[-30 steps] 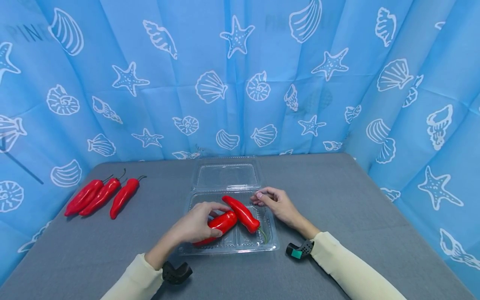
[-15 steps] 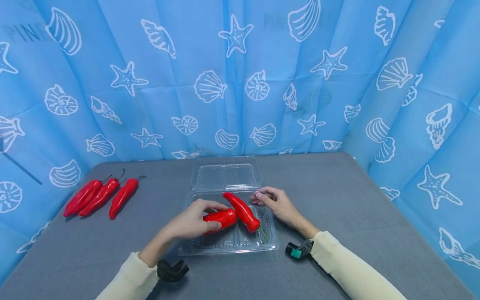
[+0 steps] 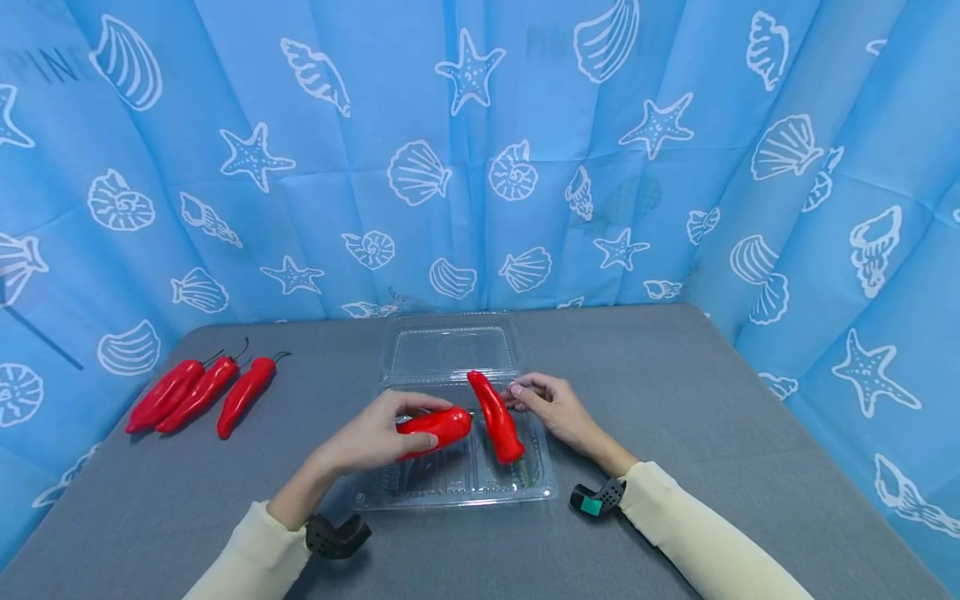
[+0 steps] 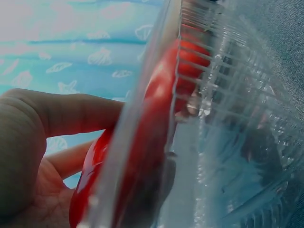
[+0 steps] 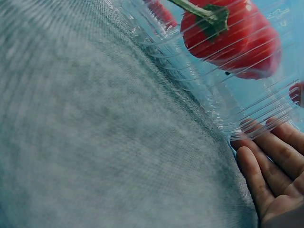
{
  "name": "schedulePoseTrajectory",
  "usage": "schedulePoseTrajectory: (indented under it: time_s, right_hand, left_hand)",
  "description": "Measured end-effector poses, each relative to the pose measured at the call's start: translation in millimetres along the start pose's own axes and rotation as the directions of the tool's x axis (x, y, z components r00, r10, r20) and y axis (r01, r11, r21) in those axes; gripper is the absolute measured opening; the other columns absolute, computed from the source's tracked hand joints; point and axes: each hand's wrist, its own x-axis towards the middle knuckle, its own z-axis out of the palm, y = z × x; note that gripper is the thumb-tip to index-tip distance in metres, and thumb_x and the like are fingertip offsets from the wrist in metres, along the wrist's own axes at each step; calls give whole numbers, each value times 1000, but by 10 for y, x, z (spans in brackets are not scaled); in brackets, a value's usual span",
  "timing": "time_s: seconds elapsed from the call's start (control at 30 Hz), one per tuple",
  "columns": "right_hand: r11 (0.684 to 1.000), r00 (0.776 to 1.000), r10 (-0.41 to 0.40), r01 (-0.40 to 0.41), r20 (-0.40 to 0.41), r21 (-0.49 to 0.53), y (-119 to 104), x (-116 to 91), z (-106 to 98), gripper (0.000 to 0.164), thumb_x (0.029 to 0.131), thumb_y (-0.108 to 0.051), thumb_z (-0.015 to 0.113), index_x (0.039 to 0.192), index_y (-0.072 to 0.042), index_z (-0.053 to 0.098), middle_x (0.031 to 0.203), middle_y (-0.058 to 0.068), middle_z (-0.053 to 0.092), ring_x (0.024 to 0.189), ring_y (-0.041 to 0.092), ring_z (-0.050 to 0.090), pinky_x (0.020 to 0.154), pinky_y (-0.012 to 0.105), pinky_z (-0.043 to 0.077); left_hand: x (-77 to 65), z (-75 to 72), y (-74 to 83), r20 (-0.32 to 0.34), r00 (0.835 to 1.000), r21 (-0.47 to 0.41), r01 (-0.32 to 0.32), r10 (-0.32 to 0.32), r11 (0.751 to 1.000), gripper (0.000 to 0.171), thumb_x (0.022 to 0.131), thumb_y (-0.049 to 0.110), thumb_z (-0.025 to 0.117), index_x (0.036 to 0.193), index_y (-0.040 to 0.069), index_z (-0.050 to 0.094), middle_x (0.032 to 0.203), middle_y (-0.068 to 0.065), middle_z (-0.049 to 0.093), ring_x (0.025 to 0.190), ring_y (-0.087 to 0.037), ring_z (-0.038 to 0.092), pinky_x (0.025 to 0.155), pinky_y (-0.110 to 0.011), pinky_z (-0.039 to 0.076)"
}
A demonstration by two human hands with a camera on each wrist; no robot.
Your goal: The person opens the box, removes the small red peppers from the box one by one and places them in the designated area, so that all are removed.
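In the head view my left hand point(image 3: 380, 432) grips a red pepper point(image 3: 442, 428) between thumb and fingers over the left half of a clear plastic container point(image 3: 450, 501). A second red pepper point(image 3: 497, 421) leans up steeply beside it, its green stem low at the container's right front. My right hand point(image 3: 555, 408) rests at the container's right side. The right wrist view shows its fairly straight fingers point(image 5: 273, 159) against the ridged wall. In the left wrist view the gripped pepper point(image 4: 88, 183) shows partly through the clear wall, which hides some of it.
Further red peppers point(image 3: 243, 398) lie on the grey tablecloth point(image 3: 322, 358) at the left. The container's hinged lid point(image 3: 453, 346) lies folded back towards the blue curtain point(image 3: 465, 208) with white shells and starfish.
My left hand has shifted back a little and raised the pepper it holds. The second pepper has turned more upright, its tip moving back and right. My right hand stays in place.
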Motion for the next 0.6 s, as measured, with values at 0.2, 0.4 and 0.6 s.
schedulePoseTrajectory:
  time_s: [0.2,0.4,0.6]
  right_hand:
    - [1000,1000,15,-16,-13,-26,-8,-9,-9,29,103,-11,58,119,12,64,108,20,71,91,16,72,86,32,58]
    - [999,1000,16,-17,-22,-51,-11,-12,-10,29,103,-12,57,120,10,64,105,18,71,88,15,71,85,31,58]
    - [1000,1000,-7,7,-10,2,-2,-5,-3,29,103,-8,57,118,15,63,108,24,71,95,21,72,86,34,58]
  left_hand:
    - [-11,-53,-12,-35,999,-31,-8,7,999,47,89,13,74,135,12,65,131,-10,60,116,-32,53,86,-42,54]
    - [-44,-148,-15,-73,997,-87,-29,23,996,48,90,13,72,137,9,63,133,-13,59,117,-33,53,86,-41,52]
    - [-75,-241,5,-97,995,-102,-31,21,994,50,90,15,73,139,9,62,135,-14,58,118,-33,53,87,-41,53]
